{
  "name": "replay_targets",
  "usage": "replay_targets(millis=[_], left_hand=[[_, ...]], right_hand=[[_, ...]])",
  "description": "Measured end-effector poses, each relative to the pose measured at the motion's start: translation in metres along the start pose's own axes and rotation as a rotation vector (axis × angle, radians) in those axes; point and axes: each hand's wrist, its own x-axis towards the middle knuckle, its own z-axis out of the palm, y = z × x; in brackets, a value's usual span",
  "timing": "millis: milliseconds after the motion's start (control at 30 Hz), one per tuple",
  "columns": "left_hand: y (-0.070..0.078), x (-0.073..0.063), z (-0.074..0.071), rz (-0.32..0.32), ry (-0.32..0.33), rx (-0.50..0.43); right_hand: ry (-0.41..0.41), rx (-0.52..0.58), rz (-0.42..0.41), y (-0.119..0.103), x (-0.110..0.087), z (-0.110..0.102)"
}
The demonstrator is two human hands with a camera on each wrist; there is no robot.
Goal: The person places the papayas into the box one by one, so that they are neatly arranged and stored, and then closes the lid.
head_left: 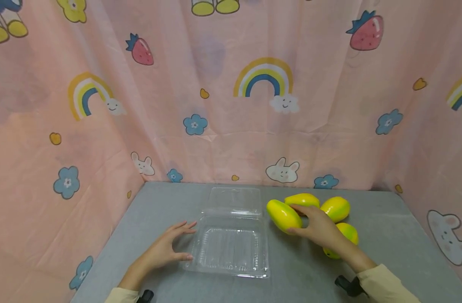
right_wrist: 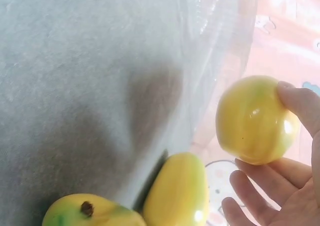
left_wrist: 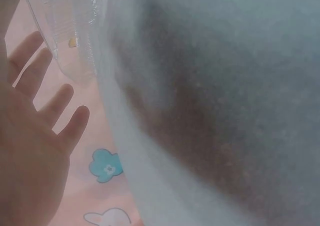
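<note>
Mango (head_left: 281, 215) is pinched by the right hand (head_left: 317, 226) just right of the box (head_left: 231, 246), long axis slanted toward it.

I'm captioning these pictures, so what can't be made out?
Head view: near side of the yellow fruit just beyond the held fruit, hidden by that and the right hand.
Head view: part of the nearest fruit, behind the right forearm.
Left wrist view: rest of the clear container, cut by the top edge.
Right wrist view: lower part of the dark-spotted fruit, cut by the bottom edge.
</note>
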Motion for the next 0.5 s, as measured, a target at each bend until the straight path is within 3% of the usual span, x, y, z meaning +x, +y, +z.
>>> replay_targets(millis=[267,500], left_hand=[[0.002,0.002,0.001,0.007,-0.028,0.021],[0.003,0.004,0.005,0.008,-0.013,0.021]], right_hand=[[0.022,0.043,-0.048,-0.010,0.003,0.004],[0.012,0.085,-0.051,-0.023,0.006,0.006]])
